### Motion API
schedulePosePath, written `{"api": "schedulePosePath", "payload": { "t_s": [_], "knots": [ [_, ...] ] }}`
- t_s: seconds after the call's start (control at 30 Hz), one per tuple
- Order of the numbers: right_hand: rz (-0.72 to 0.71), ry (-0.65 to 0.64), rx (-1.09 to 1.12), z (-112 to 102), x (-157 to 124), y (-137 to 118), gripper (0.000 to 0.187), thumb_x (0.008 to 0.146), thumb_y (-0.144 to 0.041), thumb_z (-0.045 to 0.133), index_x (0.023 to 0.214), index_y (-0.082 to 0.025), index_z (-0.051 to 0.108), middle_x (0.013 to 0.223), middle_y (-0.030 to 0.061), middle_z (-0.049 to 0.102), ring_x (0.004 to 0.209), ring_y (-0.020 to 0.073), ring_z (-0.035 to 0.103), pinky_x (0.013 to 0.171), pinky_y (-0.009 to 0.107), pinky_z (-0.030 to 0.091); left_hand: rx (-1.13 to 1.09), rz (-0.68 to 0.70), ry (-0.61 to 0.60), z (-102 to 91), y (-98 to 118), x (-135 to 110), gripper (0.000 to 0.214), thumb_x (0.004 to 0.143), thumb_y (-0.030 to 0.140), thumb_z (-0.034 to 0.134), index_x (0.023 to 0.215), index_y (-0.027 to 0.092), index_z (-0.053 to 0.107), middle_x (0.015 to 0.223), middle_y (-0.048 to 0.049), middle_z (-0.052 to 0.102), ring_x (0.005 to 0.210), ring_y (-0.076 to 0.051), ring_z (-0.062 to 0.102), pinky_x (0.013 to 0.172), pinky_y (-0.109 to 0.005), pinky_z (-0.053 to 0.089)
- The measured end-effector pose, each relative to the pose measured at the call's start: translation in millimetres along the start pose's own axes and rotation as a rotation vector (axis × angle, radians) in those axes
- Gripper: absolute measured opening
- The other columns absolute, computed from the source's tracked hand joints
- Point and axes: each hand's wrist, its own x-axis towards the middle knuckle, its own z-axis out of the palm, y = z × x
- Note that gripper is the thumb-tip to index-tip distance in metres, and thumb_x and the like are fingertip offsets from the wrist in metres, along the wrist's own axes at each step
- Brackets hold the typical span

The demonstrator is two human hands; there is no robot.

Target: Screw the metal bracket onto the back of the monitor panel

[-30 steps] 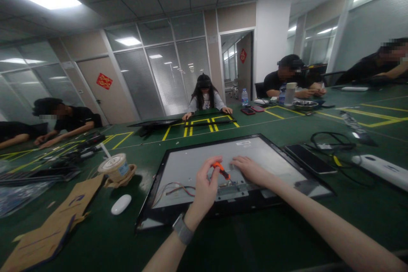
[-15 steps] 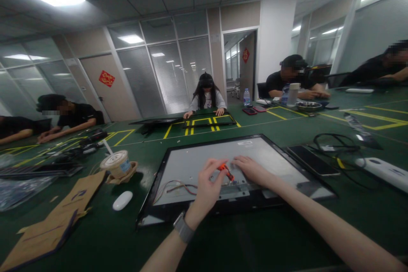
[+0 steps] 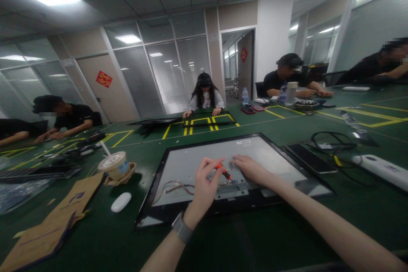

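Observation:
A flat monitor panel (image 3: 255, 148) with a black frame lies face down on the green table in front of me. My left hand (image 3: 204, 189), with a watch on the wrist, pinches a small orange-handled screwdriver (image 3: 222, 170) whose tip points down at a grey metal bracket (image 3: 234, 190) near the panel's front edge. My right hand (image 3: 251, 169) rests flat on the panel just right of the screwdriver, fingers stretched out. Thin red and dark wires (image 3: 174, 188) lie on the panel left of my left hand.
A white mouse (image 3: 120, 202), a lidded paper cup with a straw (image 3: 114, 165) and a brown paper bag (image 3: 54, 223) lie at left. A phone (image 3: 310, 158), black cables (image 3: 334, 144) and a white power strip (image 3: 382, 169) lie at right. Several other people sit around the table.
My left hand has turned the screwdriver slightly between its fingers. The view has shifted a little. My right hand has stayed on the panel.

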Motion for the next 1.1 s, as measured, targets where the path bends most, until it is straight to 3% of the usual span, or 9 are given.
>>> {"api": "schedulePosePath", "payload": {
  "t_s": [0.2,0.4,0.47,0.6,0.67,0.9,1.1],
  "knots": [
    [-0.002,0.006,-0.011,1.2,0.7,0.1,0.056,0.084,0.002,0.041,0.133,-0.020,0.058,0.140,0.0152,0.056,0.130,0.0287,0.052,0.109,0.049,0.038,-0.124,-0.025,-0.085,-0.6,1.2,-0.6,0.036,0.101,0.030,0.044,0.130,0.021,0.061,0.117,-0.0100,0.063,0.107,-0.022,0.060,0.096,-0.038,0.047],
    [0.000,0.011,-0.014,4.4,1.0,2.6,0.057,0.083,0.002,0.043,0.133,-0.020,0.058,0.139,0.0158,0.057,0.129,0.0287,0.052,0.107,0.049,0.040,0.023,-0.017,-0.014,-0.7,-1.8,0.9,0.024,0.092,0.033,0.061,0.109,0.022,0.073,0.083,-0.0020,0.056,0.081,-0.018,0.056,0.080,-0.033,0.049],
    [0.000,0.014,-0.013,4.8,1.0,3.2,0.057,0.084,0.002,0.043,0.133,-0.021,0.058,0.139,0.0151,0.057,0.129,0.0280,0.052,0.108,0.049,0.040,0.027,-0.014,-0.015,-1.5,-1.5,0.5,0.024,0.093,0.033,0.059,0.110,0.023,0.072,0.086,-0.0022,0.055,0.082,-0.019,0.056,0.081,-0.033,0.048],
    [0.001,0.008,-0.011,4.1,1.3,2.8,0.056,0.084,0.001,0.042,0.134,-0.021,0.058,0.140,0.0159,0.056,0.129,0.0292,0.053,0.108,0.051,0.039,-0.013,-0.024,-0.058,-2.0,0.8,-1.7,0.035,0.100,0.029,0.044,0.130,0.023,0.062,0.107,-0.0065,0.057,0.097,-0.019,0.057,0.088,-0.032,0.046],
    [0.002,0.003,-0.012,3.7,1.4,2.2,0.057,0.083,0.002,0.042,0.134,-0.019,0.058,0.141,0.0165,0.055,0.129,0.0302,0.052,0.108,0.052,0.039,0.006,-0.013,-0.060,-1.5,0.4,-2.7,0.036,0.100,0.029,0.044,0.132,0.022,0.060,0.104,-0.0063,0.058,0.094,-0.019,0.057,0.087,-0.032,0.046],
    [0.001,-0.011,-0.010,3.4,1.4,1.4,0.058,0.083,0.003,0.040,0.135,-0.018,0.057,0.142,0.0162,0.054,0.131,0.0315,0.050,0.108,0.052,0.039,0.079,0.034,-0.010,-1.3,-3.1,-0.5,0.019,0.092,0.029,0.061,0.106,0.022,0.073,0.082,-0.0014,0.053,0.078,-0.018,0.054,0.078,-0.032,0.046],
    [-0.006,-0.002,0.001,-0.4,-0.7,-0.1,0.057,0.084,0.002,0.040,0.134,-0.018,0.058,0.142,0.0171,0.054,0.130,0.0307,0.051,0.108,0.053,0.039,-0.073,-0.037,-0.102,-0.5,-4.7,1.0,0.036,0.099,0.029,0.045,0.132,0.021,0.057,0.104,-0.0069,0.061,0.097,-0.020,0.060,0.091,-0.035,0.046]
  ]
}}
